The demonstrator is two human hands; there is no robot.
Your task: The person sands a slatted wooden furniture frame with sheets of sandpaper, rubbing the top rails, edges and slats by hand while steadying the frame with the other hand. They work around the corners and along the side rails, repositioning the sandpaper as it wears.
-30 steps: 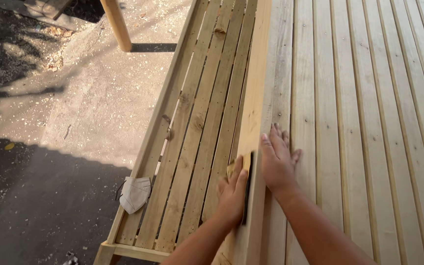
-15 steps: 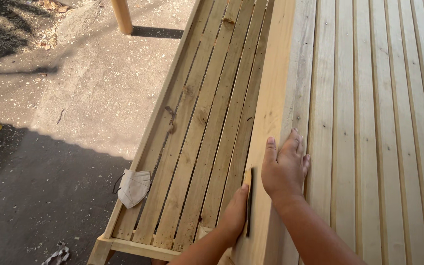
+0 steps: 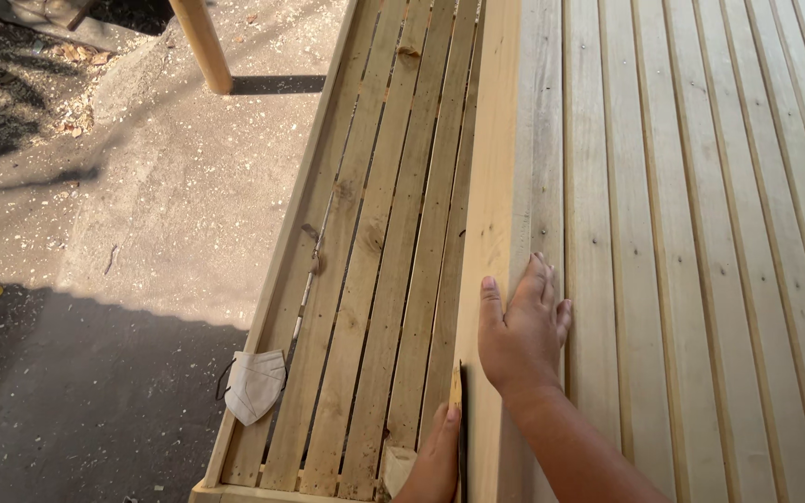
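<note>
My right hand point(image 3: 524, 335) lies flat, fingers spread, on the rail point(image 3: 494, 214), whose long axis runs away from me. My left hand point(image 3: 435, 456) presses sandpaper point(image 3: 457, 396) against the rail's side.

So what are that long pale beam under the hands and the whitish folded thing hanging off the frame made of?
The long pale upright beam looks like raw softwood: visible grain, a matte surface, no paint or varnish evident. The right hand lies flat on it; the left hand presses a thin flat piece, probably sandpaper, against its side. The whitish folded face mask seems to be soft nonwoven fabric, creased, with dark ear loops.
</note>
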